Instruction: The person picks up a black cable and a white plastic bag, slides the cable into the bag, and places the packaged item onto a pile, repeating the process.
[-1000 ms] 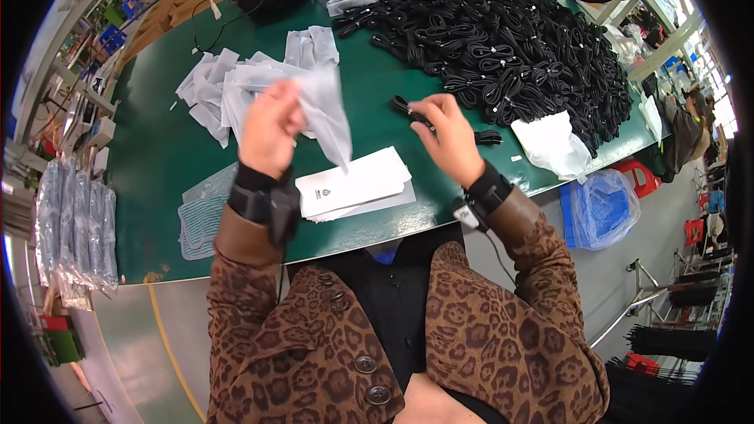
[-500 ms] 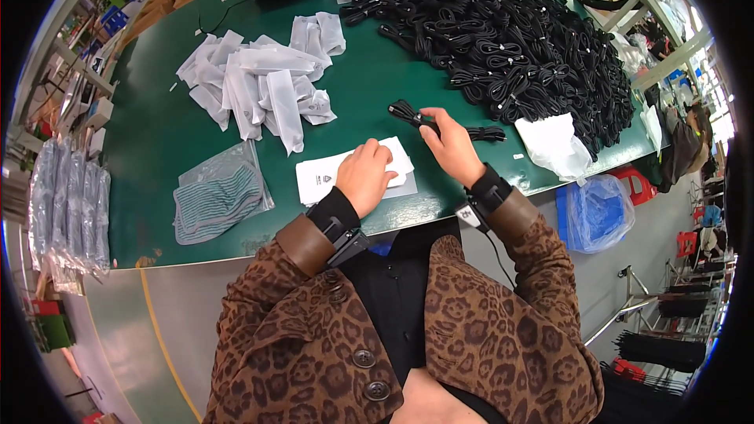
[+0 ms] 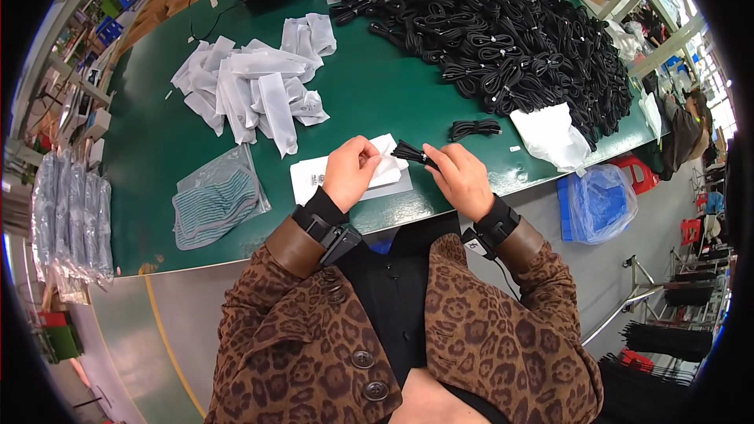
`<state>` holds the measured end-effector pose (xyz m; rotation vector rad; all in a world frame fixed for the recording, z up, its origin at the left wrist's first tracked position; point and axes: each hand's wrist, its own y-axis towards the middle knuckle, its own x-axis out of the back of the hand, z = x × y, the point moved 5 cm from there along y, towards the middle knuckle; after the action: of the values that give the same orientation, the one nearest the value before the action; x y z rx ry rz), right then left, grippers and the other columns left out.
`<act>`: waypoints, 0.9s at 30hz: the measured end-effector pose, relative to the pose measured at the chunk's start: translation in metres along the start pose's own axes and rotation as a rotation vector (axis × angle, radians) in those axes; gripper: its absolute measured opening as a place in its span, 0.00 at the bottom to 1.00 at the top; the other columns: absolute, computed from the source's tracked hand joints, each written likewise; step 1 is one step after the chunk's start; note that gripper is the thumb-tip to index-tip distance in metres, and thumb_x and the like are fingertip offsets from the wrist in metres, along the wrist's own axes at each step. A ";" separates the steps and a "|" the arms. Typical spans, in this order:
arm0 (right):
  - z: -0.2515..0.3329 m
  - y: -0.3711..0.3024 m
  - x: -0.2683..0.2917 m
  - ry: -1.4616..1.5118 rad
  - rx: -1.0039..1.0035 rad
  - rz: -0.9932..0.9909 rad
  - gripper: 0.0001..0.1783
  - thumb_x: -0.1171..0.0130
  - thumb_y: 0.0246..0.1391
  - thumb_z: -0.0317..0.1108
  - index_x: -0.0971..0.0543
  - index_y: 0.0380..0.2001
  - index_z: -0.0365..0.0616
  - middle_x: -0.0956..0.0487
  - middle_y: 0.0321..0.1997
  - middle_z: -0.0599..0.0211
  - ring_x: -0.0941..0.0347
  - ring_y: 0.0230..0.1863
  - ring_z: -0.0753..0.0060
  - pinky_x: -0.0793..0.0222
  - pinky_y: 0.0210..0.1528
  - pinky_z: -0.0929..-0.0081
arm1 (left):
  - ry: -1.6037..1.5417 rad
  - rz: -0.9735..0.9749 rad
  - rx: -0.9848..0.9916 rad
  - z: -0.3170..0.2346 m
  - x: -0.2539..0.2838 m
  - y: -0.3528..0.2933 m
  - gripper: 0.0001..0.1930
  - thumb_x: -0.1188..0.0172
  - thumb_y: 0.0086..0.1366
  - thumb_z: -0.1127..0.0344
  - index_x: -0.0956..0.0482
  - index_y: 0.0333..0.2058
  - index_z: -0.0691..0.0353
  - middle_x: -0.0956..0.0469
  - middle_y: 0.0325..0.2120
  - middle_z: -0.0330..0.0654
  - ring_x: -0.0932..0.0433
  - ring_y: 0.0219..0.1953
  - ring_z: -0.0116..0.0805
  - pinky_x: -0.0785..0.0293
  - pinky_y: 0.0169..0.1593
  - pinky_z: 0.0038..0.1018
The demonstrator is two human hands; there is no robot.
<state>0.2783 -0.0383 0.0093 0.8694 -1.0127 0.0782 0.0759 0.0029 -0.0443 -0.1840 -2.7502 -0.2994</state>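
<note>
My right hand (image 3: 465,180) grips a coiled black cable (image 3: 410,152) whose near end points left, toward my left hand. With thumb and fingers pinched, my left hand (image 3: 348,174) holds the edge of a white pouch (image 3: 386,146) on top of a small stack of flat white pouches (image 3: 303,179). The cable's end is close to the pouch's edge; I cannot tell whether it is inside. Another coiled black cable (image 3: 473,129) lies on the table just beyond my right hand.
A big heap of coiled black cables (image 3: 510,55) covers the far right. Filled white pouches (image 3: 263,90) lie in a pile at left, near a clear bag with striped cloth (image 3: 216,204). A white bag (image 3: 550,137) sits at the table's right edge, above a blue bin (image 3: 597,204).
My right hand has brought one cable down and nearer the pouches, leaving the other on the table. My left hand has gone from lying on the stack to pinching a pouch's edge.
</note>
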 end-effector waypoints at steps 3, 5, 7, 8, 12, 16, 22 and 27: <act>0.004 0.002 -0.003 -0.021 0.084 0.032 0.23 0.34 0.44 0.26 0.23 0.47 0.42 0.27 0.32 0.62 0.28 0.31 0.58 0.29 0.32 0.67 | -0.024 0.011 -0.011 -0.006 0.003 0.000 0.05 0.39 0.57 0.77 0.26 0.31 0.65 0.28 0.25 0.40 0.27 0.27 0.34 0.29 0.35 0.25; 0.002 0.003 -0.004 0.004 0.103 0.070 0.21 0.35 0.46 0.27 0.23 0.47 0.41 0.27 0.32 0.63 0.28 0.30 0.61 0.30 0.32 0.69 | 0.005 0.043 -0.087 -0.017 0.003 -0.002 0.05 0.39 0.57 0.77 0.27 0.31 0.65 0.28 0.27 0.41 0.27 0.28 0.35 0.29 0.35 0.26; 0.002 0.003 -0.007 0.058 0.147 0.149 0.18 0.36 0.50 0.28 0.23 0.46 0.39 0.26 0.31 0.65 0.28 0.29 0.66 0.31 0.31 0.72 | 0.064 0.100 -0.236 -0.030 0.002 -0.004 0.05 0.39 0.57 0.77 0.27 0.30 0.64 0.28 0.29 0.42 0.26 0.31 0.36 0.29 0.37 0.27; 0.000 0.003 -0.009 0.057 0.145 0.148 0.18 0.36 0.50 0.28 0.23 0.46 0.39 0.26 0.31 0.65 0.28 0.29 0.66 0.31 0.31 0.72 | 0.063 0.102 -0.237 -0.032 0.003 -0.004 0.05 0.39 0.57 0.77 0.27 0.30 0.64 0.28 0.29 0.42 0.26 0.31 0.36 0.29 0.37 0.27; -0.029 -0.011 -0.041 0.869 -0.700 0.458 0.13 0.43 0.60 0.33 0.26 0.44 0.34 0.26 0.28 0.68 0.36 0.18 0.76 0.37 0.23 0.76 | 0.227 0.147 -0.451 -0.048 0.004 -0.007 0.05 0.40 0.56 0.78 0.27 0.30 0.63 0.28 0.33 0.42 0.26 0.37 0.40 0.29 0.40 0.30; -0.018 -0.021 -0.044 1.606 -1.202 0.583 0.15 0.51 0.66 0.37 0.27 0.40 0.32 0.25 0.27 0.67 0.45 0.13 0.84 0.48 0.17 0.81 | 0.218 0.148 -0.437 -0.051 0.010 -0.005 0.06 0.41 0.55 0.78 0.26 0.31 0.62 0.28 0.34 0.43 0.27 0.40 0.43 0.30 0.42 0.32; -0.007 -0.020 -0.044 1.690 -1.247 0.525 0.16 0.54 0.67 0.39 0.29 0.42 0.32 0.25 0.27 0.67 0.49 0.12 0.86 0.54 0.16 0.84 | 0.285 0.080 -0.476 -0.051 0.019 -0.006 0.05 0.41 0.56 0.78 0.27 0.31 0.63 0.29 0.34 0.44 0.27 0.39 0.44 0.29 0.42 0.32; -0.010 -0.014 -0.045 1.258 -1.111 0.454 0.17 0.54 0.67 0.39 0.29 0.43 0.31 0.25 0.27 0.67 0.49 0.13 0.86 0.54 0.17 0.83 | 0.256 0.107 -0.249 -0.037 0.018 -0.005 0.05 0.42 0.57 0.78 0.27 0.32 0.64 0.29 0.34 0.45 0.26 0.38 0.44 0.29 0.41 0.32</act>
<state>0.2660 -0.0266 -0.0356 -0.4807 0.0669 0.3521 0.0705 -0.0093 -0.0052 -0.3319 -2.4347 -0.5931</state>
